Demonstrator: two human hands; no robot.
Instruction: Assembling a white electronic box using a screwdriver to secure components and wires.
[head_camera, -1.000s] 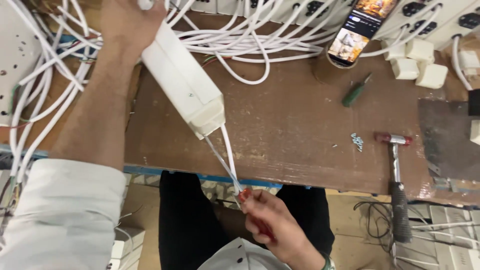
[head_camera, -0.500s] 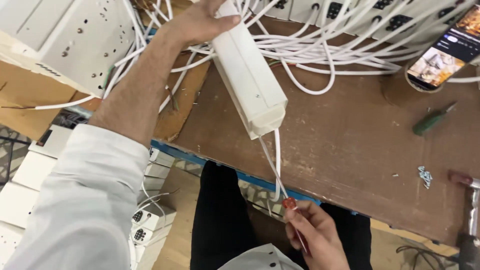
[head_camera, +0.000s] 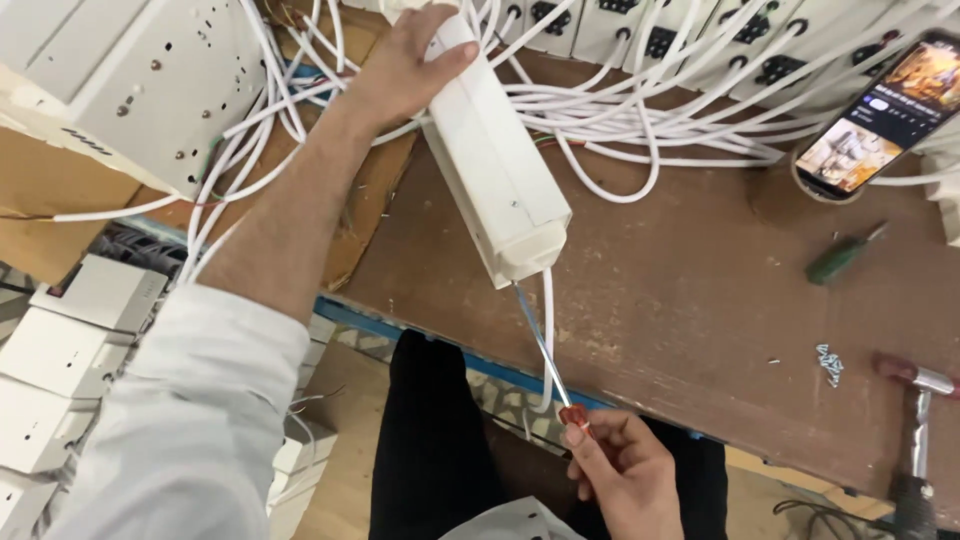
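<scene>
Your left hand (head_camera: 400, 70) grips one long white box (head_camera: 497, 170) over the bench (head_camera: 700, 300); your right hand (head_camera: 620, 470) pinches one red-handled screwdriver (head_camera: 545, 350) at the near edge.

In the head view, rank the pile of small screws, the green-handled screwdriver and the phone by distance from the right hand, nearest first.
Measured from the right hand, low at the table's near edge:
1. Pile of small screws, on the brown table to its right.
2. Green-handled screwdriver, farther up the table.
3. Phone, propped at the far right, screen lit.
</scene>
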